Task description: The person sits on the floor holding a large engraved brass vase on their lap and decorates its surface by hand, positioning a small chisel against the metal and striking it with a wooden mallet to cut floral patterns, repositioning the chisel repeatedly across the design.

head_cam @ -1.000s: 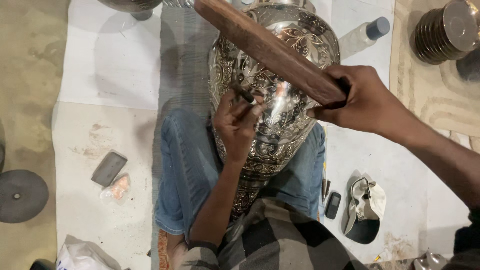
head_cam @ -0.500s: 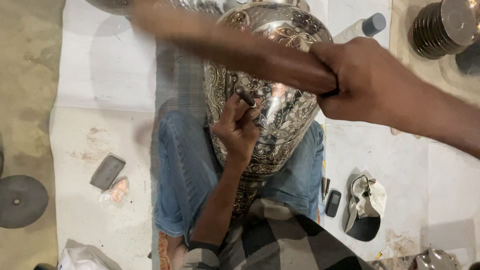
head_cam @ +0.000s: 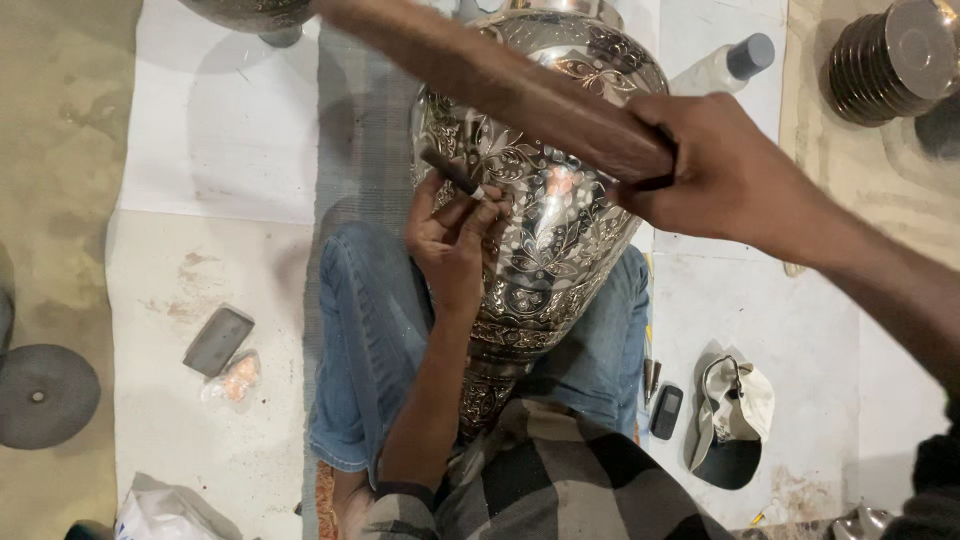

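a pale, stained floor sheet (head_cam: pixel 210 190) is covering the tan ground. a flat dark grey stone block (head_cam: pixel 217 340) and a small clear plastic packet (head_cam: pixel 232 379) are lying on it at the left; a black-brimmed cap (head_cam: pixel 732 420) and a small dark phone (head_cam: pixel 666 411) are lying at the right. a round dark disc (head_cam: pixel 42 393) is sitting off the sheet.

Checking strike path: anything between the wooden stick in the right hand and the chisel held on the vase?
Nothing visible. The right hand holds the wooden stick raised above the chisel, which the left hand holds against the engraved metal vase. The gap between looks open.
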